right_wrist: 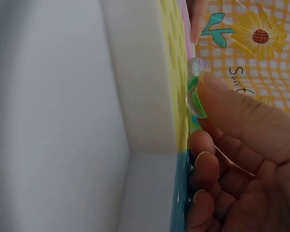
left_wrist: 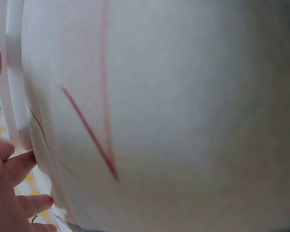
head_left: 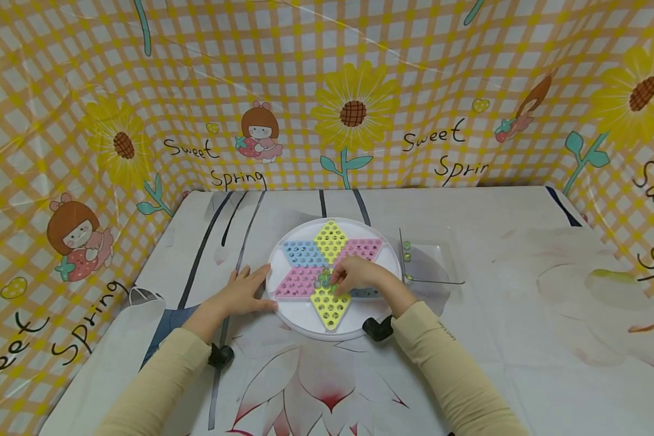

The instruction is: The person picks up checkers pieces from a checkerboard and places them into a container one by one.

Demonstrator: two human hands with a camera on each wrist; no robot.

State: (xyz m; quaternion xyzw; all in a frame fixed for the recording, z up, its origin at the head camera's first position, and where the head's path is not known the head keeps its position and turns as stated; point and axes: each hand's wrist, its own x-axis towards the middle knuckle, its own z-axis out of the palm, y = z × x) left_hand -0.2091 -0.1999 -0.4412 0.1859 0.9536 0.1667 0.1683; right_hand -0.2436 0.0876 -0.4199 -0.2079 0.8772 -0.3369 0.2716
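Note:
A round white Chinese checkers board (head_left: 300,324) with a star of yellow, pink and blue points lies on the cloth. My right hand (head_left: 354,274) is over its middle. In the right wrist view, its thumb and curled fingers pinch a clear marble with a green swirl (right_wrist: 195,99), close to the board's surface. Another clear marble (right_wrist: 198,66) sits just beyond it. Several glassy marbles (head_left: 323,280) cluster near the star's centre, partly hidden by the right hand. My left hand (head_left: 243,292) rests at the board's left rim, its fingers spread and holding nothing.
Right of the board stands a clear plastic tray (head_left: 438,280) with green marbles (head_left: 407,251) along its left side. A printed white cloth (head_left: 523,315) covers the table. Checked yellow fabric (head_left: 294,72) rises behind and at the sides.

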